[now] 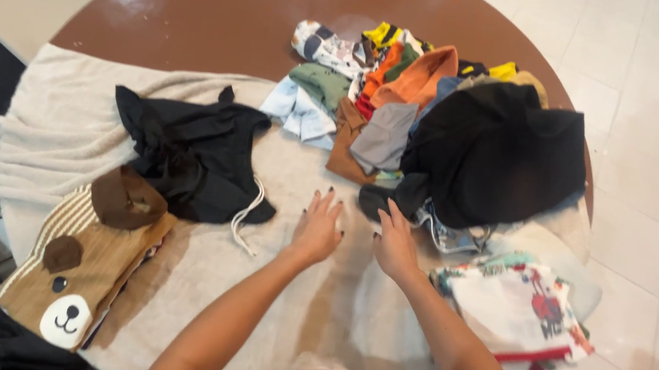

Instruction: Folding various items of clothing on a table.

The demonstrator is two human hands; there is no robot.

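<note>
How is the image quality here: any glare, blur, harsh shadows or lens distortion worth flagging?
Head view: glare patches on the bare brown table near its far edge; soft shadows under both forearms on the beige blanket; left hand and right hand reasonably sharp; black garment loses fold detail; edges bow slightly, wide-angle.

Round brown table (225, 7), beige blanket (55, 121) over it, clothes pile (441, 123) on top.

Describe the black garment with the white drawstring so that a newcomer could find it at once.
On the round brown table, look at the beige blanket. The black garment lies crumpled to the left of the left hand. Unlike the black cloth topping the clothes heap, it trails a white drawstring.
</note>
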